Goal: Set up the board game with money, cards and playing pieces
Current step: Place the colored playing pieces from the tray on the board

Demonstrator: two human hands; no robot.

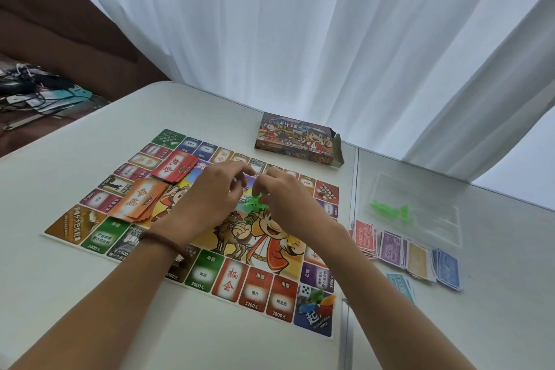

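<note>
1. Head view: above the middle of the board [90, 228], the right hand [288, 194] pinches a green piece cluster [255, 200]. The left hand [210, 191] curls its fingertips in towards the cluster, but I cannot tell whether it grips.
2. The bag [420, 219] of further green pieces lies on the tabletop [90, 294] off to the right, nearer the right hand.
3. Counted: two card stacks on the board, red [177, 170] and orange [141, 201]; five money piles [417, 260]; one die [305, 290] beside seemingly four pawns [319, 302].

Head camera: worn on the person's head, wide-angle
Facing: forward and down at the game board [258, 294] on the white table [90, 294]
Nearness: close above it
</note>
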